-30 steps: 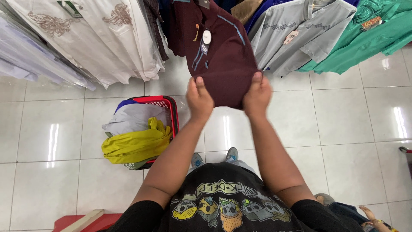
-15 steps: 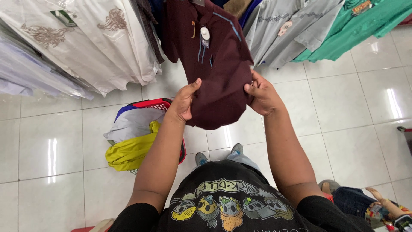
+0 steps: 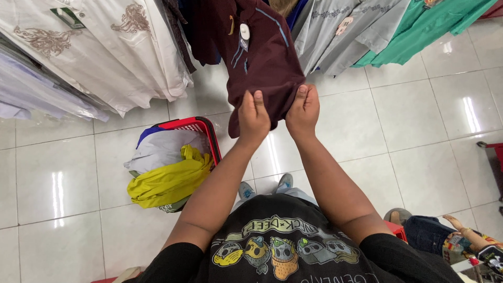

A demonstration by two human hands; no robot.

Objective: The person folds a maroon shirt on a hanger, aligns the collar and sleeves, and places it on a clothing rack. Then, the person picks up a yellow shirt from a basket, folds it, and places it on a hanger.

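Head view: the left hand (image 3: 253, 116) is clenched on the lower hem of a dark maroon short-sleeved cloth shirt (image 3: 257, 57), thumb on top and the fingers hidden behind the fabric. The right hand (image 3: 303, 109) is closed on the same hem just beside it, at about 3 o'clock from the left hand, its thumb pressed flat on the cloth. The shirt hangs from the rack at 12 o'clock, among white embroidered garments (image 3: 99, 47) at 10 o'clock and grey shirts (image 3: 346, 31) at 1 o'clock, and is drawn down and towards the person.

A risk can be judged here: the garment could be dragged off its hanger if the hem is pulled harder, since its upper end is held only at the rack. The white round security tag (image 3: 244, 31) on the chest could also be snagged against neighbouring clothes.

Both forearms are stretched forward and slightly upward, elbows bent, wrists close together. A red plastic mesh basket (image 3: 201, 128) filled with yellow and grey clothes is seen on the white tiled floor (image 3: 408, 131) at 8 o'clock from the hands, well apart from them.
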